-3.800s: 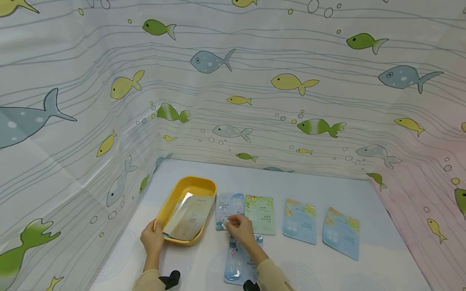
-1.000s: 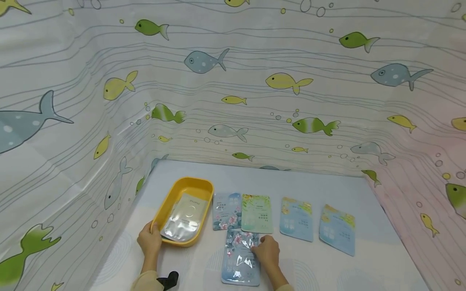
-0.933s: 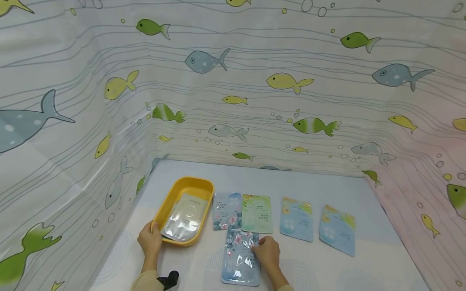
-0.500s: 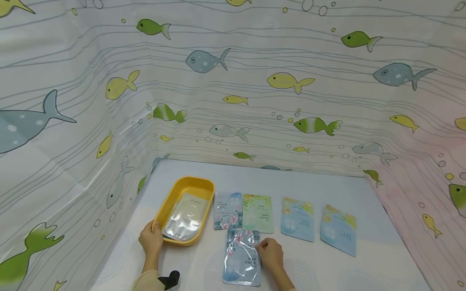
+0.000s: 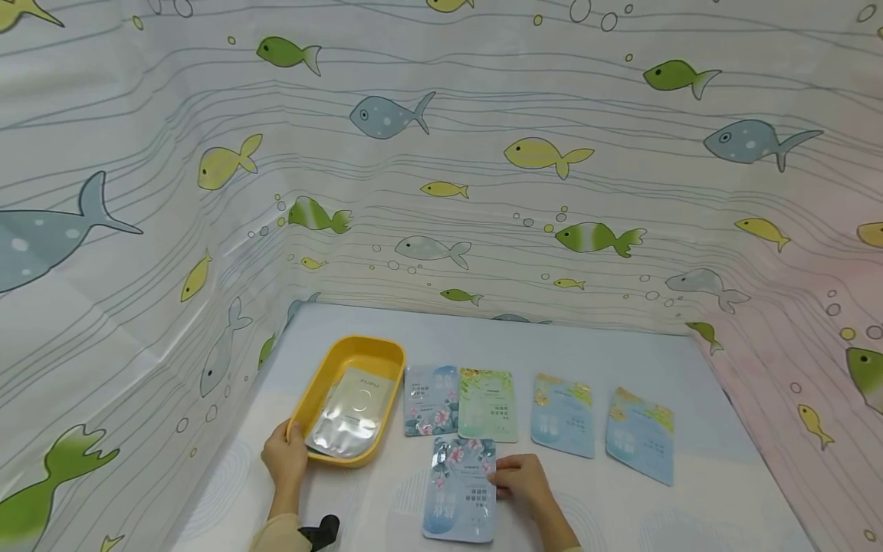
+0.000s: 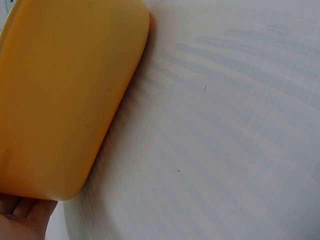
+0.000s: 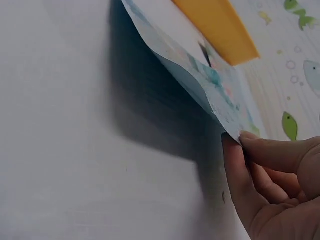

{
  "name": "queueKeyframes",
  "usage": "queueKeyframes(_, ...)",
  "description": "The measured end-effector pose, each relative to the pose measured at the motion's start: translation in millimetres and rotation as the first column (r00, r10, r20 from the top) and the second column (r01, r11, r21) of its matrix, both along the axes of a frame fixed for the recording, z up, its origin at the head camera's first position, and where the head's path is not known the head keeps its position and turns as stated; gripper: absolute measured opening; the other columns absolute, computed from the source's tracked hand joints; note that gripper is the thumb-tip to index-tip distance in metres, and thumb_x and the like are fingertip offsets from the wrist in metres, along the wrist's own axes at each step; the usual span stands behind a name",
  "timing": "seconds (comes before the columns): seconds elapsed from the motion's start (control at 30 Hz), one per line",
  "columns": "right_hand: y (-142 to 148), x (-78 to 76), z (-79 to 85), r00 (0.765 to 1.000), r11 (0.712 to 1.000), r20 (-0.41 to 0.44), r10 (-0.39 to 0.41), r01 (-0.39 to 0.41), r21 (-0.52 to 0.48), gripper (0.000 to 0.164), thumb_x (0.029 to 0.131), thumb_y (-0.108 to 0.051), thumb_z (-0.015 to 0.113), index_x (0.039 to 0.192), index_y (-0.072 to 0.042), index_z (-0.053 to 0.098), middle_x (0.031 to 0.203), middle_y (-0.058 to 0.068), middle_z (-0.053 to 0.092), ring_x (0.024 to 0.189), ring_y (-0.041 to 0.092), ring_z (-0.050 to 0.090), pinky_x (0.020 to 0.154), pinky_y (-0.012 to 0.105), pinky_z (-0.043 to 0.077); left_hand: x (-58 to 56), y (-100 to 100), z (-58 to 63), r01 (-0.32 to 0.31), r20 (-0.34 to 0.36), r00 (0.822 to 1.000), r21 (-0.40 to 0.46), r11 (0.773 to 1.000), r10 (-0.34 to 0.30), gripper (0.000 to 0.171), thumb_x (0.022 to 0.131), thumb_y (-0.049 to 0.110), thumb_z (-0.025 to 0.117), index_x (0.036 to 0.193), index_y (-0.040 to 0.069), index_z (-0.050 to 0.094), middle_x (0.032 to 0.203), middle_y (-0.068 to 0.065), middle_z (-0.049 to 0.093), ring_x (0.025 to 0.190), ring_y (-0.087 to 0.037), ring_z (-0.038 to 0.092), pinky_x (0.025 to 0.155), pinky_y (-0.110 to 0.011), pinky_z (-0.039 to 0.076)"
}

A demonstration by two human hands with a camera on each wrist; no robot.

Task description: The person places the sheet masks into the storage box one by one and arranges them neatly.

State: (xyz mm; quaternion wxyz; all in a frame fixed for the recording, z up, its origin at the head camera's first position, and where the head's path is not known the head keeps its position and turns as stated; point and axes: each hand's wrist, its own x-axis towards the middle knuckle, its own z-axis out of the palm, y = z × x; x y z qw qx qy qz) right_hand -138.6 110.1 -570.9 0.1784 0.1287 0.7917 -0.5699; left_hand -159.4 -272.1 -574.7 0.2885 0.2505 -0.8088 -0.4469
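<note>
My right hand (image 5: 522, 481) pinches the right edge of a blue floral sheet mask packet (image 5: 458, 491) between thumb and fingers. In the right wrist view, that edge of the packet (image 7: 200, 85) is lifted off the table, with a dark shadow beneath. My left hand (image 5: 286, 454) grips the near left corner of a yellow plastic tray (image 5: 300, 410). The left wrist view has the tray's outer wall (image 6: 65, 100) with fingers (image 6: 30, 212) at its lower end. Inside the tray lie silvery, pale gold packets (image 5: 355, 410), the upper one covering most of what is under it.
Behind the held packet lie another blue floral packet (image 5: 431, 400) and a green one (image 5: 487, 405), side by side. Farther right are two blue packets with yellow flowers, one (image 5: 562, 414) left of the other (image 5: 640, 435). A fish-print curtain (image 5: 483, 192) surrounds the white table (image 5: 586, 345).
My right hand has moved from above the back blue packet to the near one's right edge, and that packet now tilts up slightly. The left hand keeps its hold on the tray.
</note>
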Motion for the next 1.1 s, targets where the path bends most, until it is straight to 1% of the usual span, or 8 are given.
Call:
queueKeyframes(0.13,5.9,1.5,2.2,1.0,0.997,-0.017,0.019,-0.02,-0.078,0.035,0.077,-0.002,0.072,0.106,0.015,0.062,0.088,0.015,0.07,0.068,0.015,0.066,0.062,0.029,0.056,-0.1,0.0,0.3,0.004,0.0,1.0,-0.002,1.0,-0.004,0.024,0.09,-0.003,0.051,0.105,-0.018,0.06,0.102,-0.037,0.06,0.098,-0.052,0.057,0.085,-0.057,0.045)
queueKeyframes(0.2,8.6,2.3,4.5,0.999,0.99,-0.04,0.015,-0.021,-0.137,0.036,0.077,-0.001,0.071,0.108,0.015,0.061,0.09,0.017,0.07,0.069,0.016,0.067,0.062,0.03,0.056,-0.3,0.0,0.3,0.007,-0.001,1.0,-0.004,1.0,-0.007,0.024,0.09,-0.003,0.05,0.105,-0.019,0.06,0.102,-0.037,0.06,0.098,-0.052,0.057,0.085,-0.057,0.045)
queueKeyframes(0.37,15.2,0.4,14.3,0.997,0.963,-0.069,-0.029,0.01,-0.269,0.041,0.079,0.001,0.069,0.114,0.018,0.056,0.09,0.018,0.07,0.072,0.02,0.069,0.065,0.034,0.057,-0.9,-0.3,-0.4,0.007,-0.011,1.0,-0.01,1.0,-0.007,0.023,0.089,-0.003,0.05,0.104,-0.019,0.06,0.101,-0.037,0.06,0.097,-0.052,0.057,0.084,-0.058,0.045)
queueKeyframes(0.57,21.6,-8.4,30.9,0.991,0.955,-0.099,-0.086,0.053,-0.293,0.044,0.081,-0.003,0.069,0.117,0.017,0.054,0.089,0.012,0.069,0.073,0.018,0.068,0.066,0.031,0.057,-1.1,-0.4,-1.3,-0.002,-0.019,1.0,-0.018,1.0,0.002,0.023,0.089,-0.003,0.051,0.103,-0.018,0.061,0.1,-0.037,0.061,0.096,-0.052,0.057,0.084,-0.058,0.045)
queueKeyframes(0.8,25.7,-16.2,46.6,0.98,0.941,-0.114,-0.162,0.118,-0.318,0.039,0.081,-0.002,0.068,0.114,0.015,0.057,0.089,0.013,0.07,0.072,0.019,0.067,0.064,0.029,0.057,0.5,0.6,-0.9,-0.002,-0.019,1.0,-0.019,1.0,0.001,0.023,0.089,-0.003,0.051,0.104,-0.019,0.06,0.1,-0.037,0.06,0.096,-0.052,0.057,0.084,-0.058,0.045)
queueKeyframes(0.97,27.8,-19.1,50.8,0.978,0.936,-0.112,-0.174,0.129,-0.326,0.035,0.082,-0.001,0.067,0.113,0.014,0.059,0.088,0.012,0.069,0.071,0.019,0.067,0.064,0.029,0.057,0.3,0.1,-1.3,-0.002,-0.013,1.0,-0.017,1.0,0.002,0.023,0.089,-0.003,0.051,0.104,-0.018,0.06,0.1,-0.037,0.061,0.096,-0.052,0.057,0.084,-0.057,0.045)
queueKeyframes(1.1,28.7,-20.1,53.3,0.979,0.935,-0.11,-0.172,0.127,-0.33,0.037,0.082,-0.001,0.067,0.114,0.014,0.058,0.089,0.013,0.069,0.071,0.018,0.067,0.063,0.029,0.057,-0.3,-0.3,-1.9,-0.002,-0.011,1.0,-0.012,1.0,0.001,0.023,0.089,-0.003,0.051,0.104,-0.018,0.06,0.1,-0.037,0.061,0.097,-0.052,0.057,0.084,-0.057,0.045)
